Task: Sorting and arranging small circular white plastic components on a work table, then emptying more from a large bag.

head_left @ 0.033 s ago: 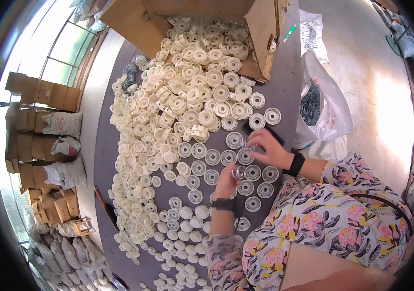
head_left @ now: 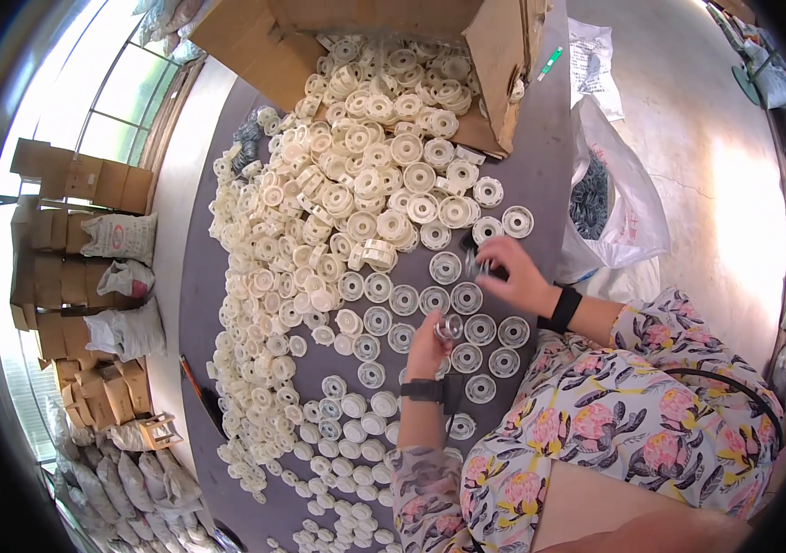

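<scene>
My left hand (head_left: 430, 345) is closed around several small clear, shiny rings (head_left: 449, 327), held above the table. My right hand (head_left: 510, 276) is up and to the right of it, thumb and fingers pinched. Something small and greyish seems to be at those fingertips, but I cannot make it out. Partly covered by this hand is a dark flat object (head_left: 469, 247). Below and around both hands lie round white plastic wheel-like parts (head_left: 480, 329), spaced apart, with grey-looking rings set in many of them.
A large heap of cream plastic parts (head_left: 356, 184) spills from an open cardboard box (head_left: 504, 83) on the grey table (head_left: 204, 240). Smooth white round parts (head_left: 353, 449) sit nearer. To the right is a white sack (head_left: 628, 203) of clear rings; a green pen (head_left: 551, 62) lies beyond.
My right hand has moved slightly away from the white part below it, farther over the dark flat object. My left hand has barely moved.
</scene>
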Demonstrator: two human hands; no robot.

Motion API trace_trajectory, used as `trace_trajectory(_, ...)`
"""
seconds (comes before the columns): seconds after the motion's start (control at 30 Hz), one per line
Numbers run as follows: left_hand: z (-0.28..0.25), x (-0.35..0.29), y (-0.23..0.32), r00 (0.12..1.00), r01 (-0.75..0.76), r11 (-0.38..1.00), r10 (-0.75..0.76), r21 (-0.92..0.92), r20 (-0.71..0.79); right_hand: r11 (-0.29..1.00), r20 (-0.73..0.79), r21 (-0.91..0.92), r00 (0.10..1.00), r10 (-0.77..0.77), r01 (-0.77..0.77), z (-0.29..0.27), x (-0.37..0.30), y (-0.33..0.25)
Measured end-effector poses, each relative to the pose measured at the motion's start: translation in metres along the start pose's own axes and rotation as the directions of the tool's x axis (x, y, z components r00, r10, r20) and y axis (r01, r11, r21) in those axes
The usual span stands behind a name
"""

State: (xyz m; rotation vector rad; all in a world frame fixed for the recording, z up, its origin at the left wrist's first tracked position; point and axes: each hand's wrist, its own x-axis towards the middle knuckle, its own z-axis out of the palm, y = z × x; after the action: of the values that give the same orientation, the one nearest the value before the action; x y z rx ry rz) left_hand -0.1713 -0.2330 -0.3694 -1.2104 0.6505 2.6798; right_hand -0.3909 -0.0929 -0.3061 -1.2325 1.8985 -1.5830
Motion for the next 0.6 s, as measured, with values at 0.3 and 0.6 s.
trace_trajectory(0.3, 0.011, -0.007, 0.037, 0.646, -0.618, 0.754, 0.647, 0.221, -0.405, 0.711, 0.288, 0.280, 0.763, 0.579, -0.645, -0.006, 0.006, 0.024)
trace_trajectory(0.6, 0.015, -0.043, -0.063, 0.536, -0.676, 0.729, 0.587, 0.109, -0.607, 0.975, 0.384, -0.061, 0.896, 0.220, -0.214, 0.107, 0.043, 0.035)
